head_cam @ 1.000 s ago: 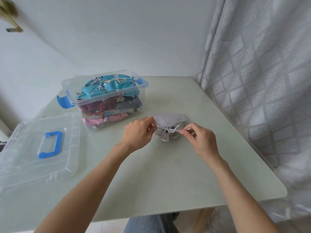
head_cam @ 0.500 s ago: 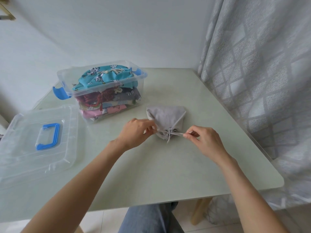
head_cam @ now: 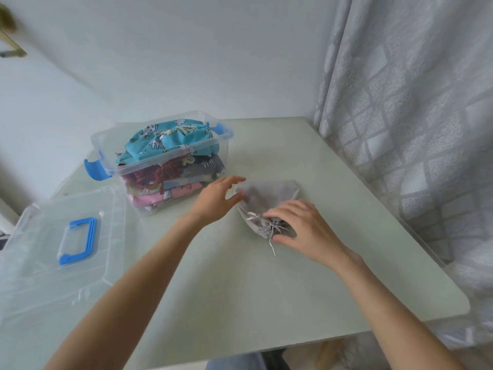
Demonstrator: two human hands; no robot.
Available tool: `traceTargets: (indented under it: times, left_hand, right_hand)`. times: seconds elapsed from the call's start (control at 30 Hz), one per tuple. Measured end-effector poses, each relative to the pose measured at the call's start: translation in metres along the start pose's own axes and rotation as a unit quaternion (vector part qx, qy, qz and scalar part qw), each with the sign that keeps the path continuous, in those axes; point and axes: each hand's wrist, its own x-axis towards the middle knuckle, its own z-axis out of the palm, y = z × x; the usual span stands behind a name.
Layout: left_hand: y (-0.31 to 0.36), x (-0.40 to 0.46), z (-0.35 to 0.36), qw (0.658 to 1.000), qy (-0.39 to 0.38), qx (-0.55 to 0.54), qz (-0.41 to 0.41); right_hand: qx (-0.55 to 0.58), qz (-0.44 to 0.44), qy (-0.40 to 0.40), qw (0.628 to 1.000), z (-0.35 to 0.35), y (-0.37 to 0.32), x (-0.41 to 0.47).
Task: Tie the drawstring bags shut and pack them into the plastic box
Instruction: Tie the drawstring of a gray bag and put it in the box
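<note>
One grey bag [head_cam: 266, 204] lies on the surface [head_cam: 266, 289] toward its right edge, just beside the clear plastic box [head_cam: 160, 166], which sits near the far left corner. From the head view, its neck is gathered tight with a white cord [head_cam: 272, 236] knotted there, one loose end trailing toward the near edge. The cloth looks soft, plain and slightly puckered. The left hand [head_cam: 216, 201] has its fingers [head_cam: 234, 180] spread and relaxed, the thumb touching the bag's far left corner. The right hand [head_cam: 298, 228] rests over the knotted neck, fingers loosely curved and thumb against the cloth; a firm grip is not evident. Tying looks finished, so the step seems to be picking the bag up. Next it needs lifting onto the box's already high pile of patterned bags [head_cam: 165, 142]. Its lid [head_cam: 53, 249] lies at the left edge.
</note>
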Motion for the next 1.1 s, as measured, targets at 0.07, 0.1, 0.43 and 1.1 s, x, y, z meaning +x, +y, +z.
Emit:
traceTargets:
  times: [0.07, 0.1, 0.43, 1.1]
  left_hand:
    - [0.006, 0.024, 0.010, 0.999, -0.039, 0.030, -0.014]
    - [0.009, 0.033, 0.015, 0.997, -0.063, 0.047, -0.016]
    - [0.018, 0.064, 0.028, 0.966, -0.142, 0.211, -0.052]
    - [0.026, -0.034, -0.048, 0.976, 0.206, -0.068, -0.014]
  right_hand:
    - [-0.022, -0.008, 0.027, 0.999, 0.001, 0.005, 0.003]
    - [-0.030, -0.006, 0.031, 0.999, 0.001, 0.008, 0.004]
    - [-0.106, 0.031, 0.078, 0.991, -0.013, 0.051, -0.028]
    - [0.233, 0.095, 0.176, 0.952, -0.035, -0.012, 0.041]
